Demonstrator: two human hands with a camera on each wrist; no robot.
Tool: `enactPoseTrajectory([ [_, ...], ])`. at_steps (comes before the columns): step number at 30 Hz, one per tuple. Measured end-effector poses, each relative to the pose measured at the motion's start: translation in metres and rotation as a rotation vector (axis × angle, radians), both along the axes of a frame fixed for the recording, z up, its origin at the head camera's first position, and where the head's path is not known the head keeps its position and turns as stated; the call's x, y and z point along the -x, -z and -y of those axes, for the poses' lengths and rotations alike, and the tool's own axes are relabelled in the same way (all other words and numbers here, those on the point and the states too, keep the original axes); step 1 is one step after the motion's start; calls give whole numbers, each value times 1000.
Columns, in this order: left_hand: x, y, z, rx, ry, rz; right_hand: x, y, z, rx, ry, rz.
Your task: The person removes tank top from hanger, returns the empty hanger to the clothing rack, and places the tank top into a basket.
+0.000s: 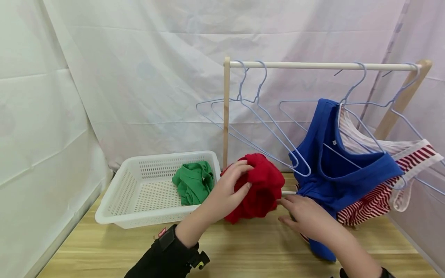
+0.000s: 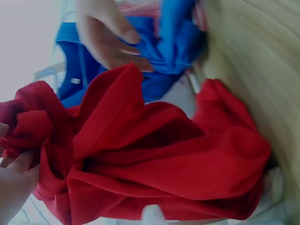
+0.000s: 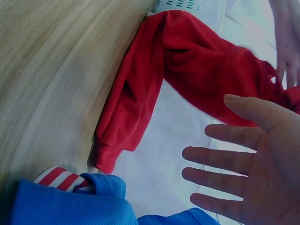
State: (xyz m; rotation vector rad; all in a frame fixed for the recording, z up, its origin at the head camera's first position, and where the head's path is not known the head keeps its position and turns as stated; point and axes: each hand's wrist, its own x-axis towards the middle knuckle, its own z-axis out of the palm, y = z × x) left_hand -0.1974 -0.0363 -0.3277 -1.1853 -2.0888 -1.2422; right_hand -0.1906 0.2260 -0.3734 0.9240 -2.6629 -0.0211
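Observation:
A crumpled red garment (image 1: pixel 264 177) hangs bunched beside the basket, its lower folds close over the table. My left hand (image 1: pixel 227 189) grips its upper part between thumb and fingers; in the left wrist view those fingers sink into the red folds (image 2: pixel 154 154). To the right of the cloth is my right hand (image 1: pixel 309 216), and the right wrist view shows its fingers (image 3: pixel 218 158) straight and spread, holding nothing. Just beyond it, a blue sleeveless top (image 1: pixel 347 170) hangs on a light blue wire hanger.
A white plastic basket (image 1: pixel 106 204) at the left contains a green garment (image 1: pixel 194 181). A wooden rack with a white rail (image 1: pixel 295 65) stands behind my hands. Two bare wire hangers (image 1: pixel 258 101) hang at its left end, and a red-and-white striped top (image 1: pixel 368 200) hangs behind the blue one.

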Motion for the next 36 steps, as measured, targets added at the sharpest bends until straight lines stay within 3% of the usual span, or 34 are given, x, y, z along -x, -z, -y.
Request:
enactPoseTrajectory([
  [5,16,13,-10,204,-130,-156,0,1,1,-14,9,-5],
  [10,27,26,-19,360,-227,-215,1,1,2,-17,18,26],
  [18,43,61,-31,633,-352,-349,10,3,5,1,17,68],
  [25,51,81,-38,841,-458,-295,14,6,8,3,23,84],
  [31,55,87,-51,1002,-556,-218,15,8,9,1,44,110],
  [36,57,90,-62,1079,-612,-147,15,9,9,8,41,122],
])
